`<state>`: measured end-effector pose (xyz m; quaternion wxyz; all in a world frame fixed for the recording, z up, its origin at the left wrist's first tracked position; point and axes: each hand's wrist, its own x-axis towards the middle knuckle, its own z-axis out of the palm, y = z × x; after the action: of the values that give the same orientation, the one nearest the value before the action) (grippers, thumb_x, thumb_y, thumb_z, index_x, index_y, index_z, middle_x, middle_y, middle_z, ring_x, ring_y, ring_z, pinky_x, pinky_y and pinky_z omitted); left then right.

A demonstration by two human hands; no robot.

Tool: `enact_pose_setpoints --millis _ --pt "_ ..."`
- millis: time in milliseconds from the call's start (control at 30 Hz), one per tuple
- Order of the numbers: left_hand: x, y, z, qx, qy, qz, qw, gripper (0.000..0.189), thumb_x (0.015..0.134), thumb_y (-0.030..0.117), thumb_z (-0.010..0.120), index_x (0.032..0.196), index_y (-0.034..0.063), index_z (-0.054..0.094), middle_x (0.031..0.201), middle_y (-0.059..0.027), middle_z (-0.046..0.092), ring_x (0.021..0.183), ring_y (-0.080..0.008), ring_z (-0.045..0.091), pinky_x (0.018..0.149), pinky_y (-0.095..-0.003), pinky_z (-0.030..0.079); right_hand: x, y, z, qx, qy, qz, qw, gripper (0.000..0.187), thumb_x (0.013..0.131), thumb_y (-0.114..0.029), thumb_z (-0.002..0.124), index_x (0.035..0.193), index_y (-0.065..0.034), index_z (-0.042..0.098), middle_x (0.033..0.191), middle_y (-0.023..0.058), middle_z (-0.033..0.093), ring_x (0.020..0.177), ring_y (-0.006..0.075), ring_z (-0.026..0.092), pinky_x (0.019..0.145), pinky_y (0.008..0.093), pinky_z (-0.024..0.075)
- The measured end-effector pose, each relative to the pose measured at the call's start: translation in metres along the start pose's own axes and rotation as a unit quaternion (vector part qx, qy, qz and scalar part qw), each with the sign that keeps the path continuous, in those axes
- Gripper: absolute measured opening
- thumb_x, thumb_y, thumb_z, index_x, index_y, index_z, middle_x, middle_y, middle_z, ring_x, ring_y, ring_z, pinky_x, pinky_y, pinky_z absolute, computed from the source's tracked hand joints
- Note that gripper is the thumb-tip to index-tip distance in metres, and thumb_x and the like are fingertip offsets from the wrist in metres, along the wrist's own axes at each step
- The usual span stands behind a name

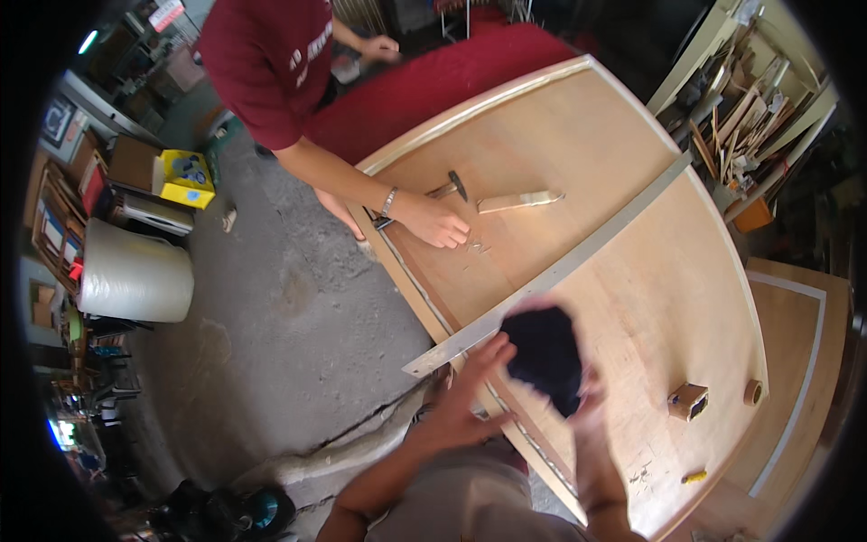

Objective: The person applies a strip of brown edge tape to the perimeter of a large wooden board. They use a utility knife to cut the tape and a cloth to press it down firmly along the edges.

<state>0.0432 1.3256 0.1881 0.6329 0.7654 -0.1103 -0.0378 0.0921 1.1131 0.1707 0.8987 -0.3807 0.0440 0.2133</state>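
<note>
A dark, soft-looking item with a pinkish rim, blurred by motion, is between my hands above the wooden panel. My right hand grips its lower right edge. My left hand is at its left side, fingers and thumb spread; its fingertips reach the edge, though contact is unclear. Beneath runs a long metal straightedge, laid across the panel and jutting past its near frame strip. Toward the panel's right rim are a small box with a dark opening and a roll of tape.
A co-worker's hand rests near small nails, a hammer and a tapered tan tool. More nails and a small yellow object lie nearer me. Wood offcuts fill a rack beyond.
</note>
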Motion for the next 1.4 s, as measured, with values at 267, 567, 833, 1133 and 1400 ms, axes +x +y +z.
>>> enact_pose_setpoints --millis 267,567,833,1133,1400 --pt "-0.106 0.035 0.232 -0.175 0.045 -0.061 0.982 0.076 0.1 0.051 0.045 0.149 -0.0049 0.027 0.151 -0.0252 0.03 0.138 -0.0357 0.035 0.112 -0.0425 0.03 -0.189 0.031 -0.086 -0.267 -0.055 -0.224 0.936 0.055 0.098 -0.036 0.058 0.142 -0.0069 0.043 0.157 0.0223 0.026 0.146 0.0348 0.024 0.117 0.0492 0.0196" --pt "-0.255 0.031 0.417 -0.263 -0.117 -0.082 0.954 0.097 0.096 0.07 0.033 0.149 -0.0099 0.017 0.15 -0.0222 0.027 0.14 -0.031 0.026 0.114 -0.0383 0.025 -0.373 0.0 -0.155 -0.309 -0.009 -0.277 0.91 0.035 0.089 -0.013 0.064 0.122 -0.0044 0.056 0.142 0.0255 0.044 0.13 0.0366 0.045 0.107 0.0453 0.0365" --pt "-0.33 0.092 0.527 -0.075 -0.133 -0.02 0.988 0.093 0.096 0.058 0.047 0.151 -0.0103 0.016 0.157 -0.0277 0.019 0.146 -0.0343 0.023 0.117 -0.0407 0.023 -0.521 -0.004 -0.239 -0.109 0.13 -0.199 0.965 0.027 0.103 -0.024 0.051 0.12 -0.0028 0.049 0.113 0.0212 0.063 0.088 0.0181 0.063 0.076 0.0332 0.0537" --pt "-0.505 0.071 0.666 -0.183 0.059 -0.222 0.956 0.047 0.099 0.028 0.057 0.129 -0.008 0.054 0.122 -0.0195 0.065 0.113 -0.0245 0.061 0.102 -0.0373 0.044 -0.763 -0.059 -0.376 -0.255 0.373 -0.189 0.872 0.017 0.101 -0.008 0.05 0.116 -0.0011 0.054 0.082 0.0131 0.067 0.038 0.0109 0.051 0.03 0.0261 0.0379" --pt "-0.515 0.057 0.734 -0.012 -0.081 -0.182 0.98 0.029 0.095 0.017 0.065 0.118 -0.0008 0.065 0.109 -0.0099 0.07 0.101 -0.0167 0.065 0.092 -0.0303 0.048 -0.88 -0.117 -0.492 -0.409 0.493 -0.194 0.743 0.02 0.097 -0.013 0.059 0.112 -0.0003 0.063 0.087 0.0096 0.069 0.076 0.0136 0.065 0.069 0.0271 0.0529"
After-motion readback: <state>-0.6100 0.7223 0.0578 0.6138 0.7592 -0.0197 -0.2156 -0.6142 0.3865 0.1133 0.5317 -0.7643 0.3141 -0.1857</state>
